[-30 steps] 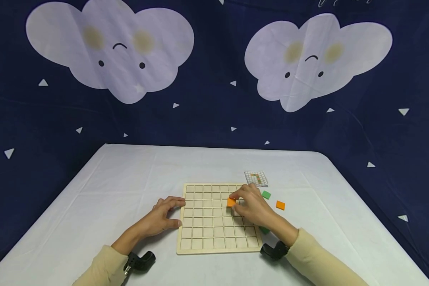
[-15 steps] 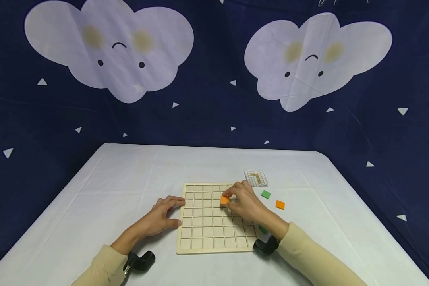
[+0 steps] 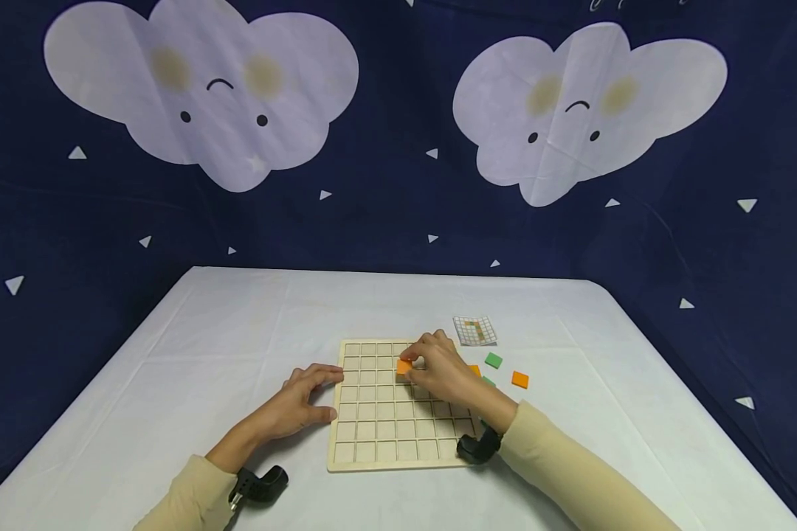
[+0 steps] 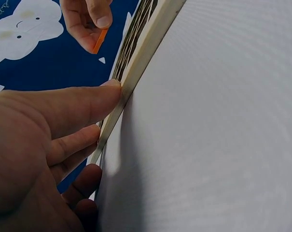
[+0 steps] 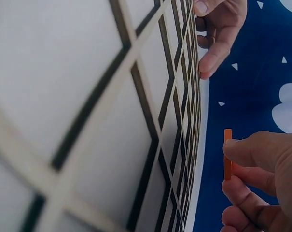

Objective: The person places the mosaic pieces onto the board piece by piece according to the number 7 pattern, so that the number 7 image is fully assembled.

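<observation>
A square wooden grid board (image 3: 369, 430) lies on the white table. My left hand (image 3: 299, 402) rests against its left edge, thumb and fingertips touching the rim with the fingers fairly straight, as the left wrist view also shows. Above the board's upper middle, my right hand (image 3: 441, 372) pinches an orange square tile (image 3: 404, 370) between thumb and fingers. In the right wrist view the tile (image 5: 228, 154) is held edge-on, apart from the grid. The right hand and forearm hide part of the board's right side.
Right of the board lie a green tile (image 3: 494, 360) and an orange tile (image 3: 520, 380). Another orange tile (image 3: 474, 370) and a green one (image 3: 488, 381) show partly behind the right hand. A small printed pattern card (image 3: 474, 331) lies beyond the board's far right corner.
My right hand has moved left across the board with the orange tile, uncovering the card and loose tiles beside the board. The left hand has stayed at the edge.
</observation>
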Motion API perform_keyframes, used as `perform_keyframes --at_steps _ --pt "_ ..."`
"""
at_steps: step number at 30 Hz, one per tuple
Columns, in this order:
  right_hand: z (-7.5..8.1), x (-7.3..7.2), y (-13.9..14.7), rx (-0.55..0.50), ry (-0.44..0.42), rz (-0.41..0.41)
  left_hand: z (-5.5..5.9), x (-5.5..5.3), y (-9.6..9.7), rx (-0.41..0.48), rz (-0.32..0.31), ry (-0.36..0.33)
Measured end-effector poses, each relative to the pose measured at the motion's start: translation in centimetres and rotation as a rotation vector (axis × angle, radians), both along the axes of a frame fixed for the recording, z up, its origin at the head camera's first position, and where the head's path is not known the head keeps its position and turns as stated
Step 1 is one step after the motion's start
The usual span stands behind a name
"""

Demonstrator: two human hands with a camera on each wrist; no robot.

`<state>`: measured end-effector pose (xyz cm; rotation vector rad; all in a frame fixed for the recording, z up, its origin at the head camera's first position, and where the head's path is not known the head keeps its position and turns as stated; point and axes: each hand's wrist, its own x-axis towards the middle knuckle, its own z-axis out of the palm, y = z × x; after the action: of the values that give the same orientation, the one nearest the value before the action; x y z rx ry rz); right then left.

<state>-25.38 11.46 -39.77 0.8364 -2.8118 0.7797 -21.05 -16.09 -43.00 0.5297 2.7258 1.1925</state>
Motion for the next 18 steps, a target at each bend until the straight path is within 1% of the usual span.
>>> perform_keyframes --at_steps 11,18 --pt "-0.1 -0.7 -1.1 0.003 -0.020 0.025 0.1 0.0 0.1 -0.002 0.013 -0.005" --pt "-0.1 -1.1 -1.9 0.028 -0.020 0.029 0.0 0.0 0.0 0.004 0.003 0.002"
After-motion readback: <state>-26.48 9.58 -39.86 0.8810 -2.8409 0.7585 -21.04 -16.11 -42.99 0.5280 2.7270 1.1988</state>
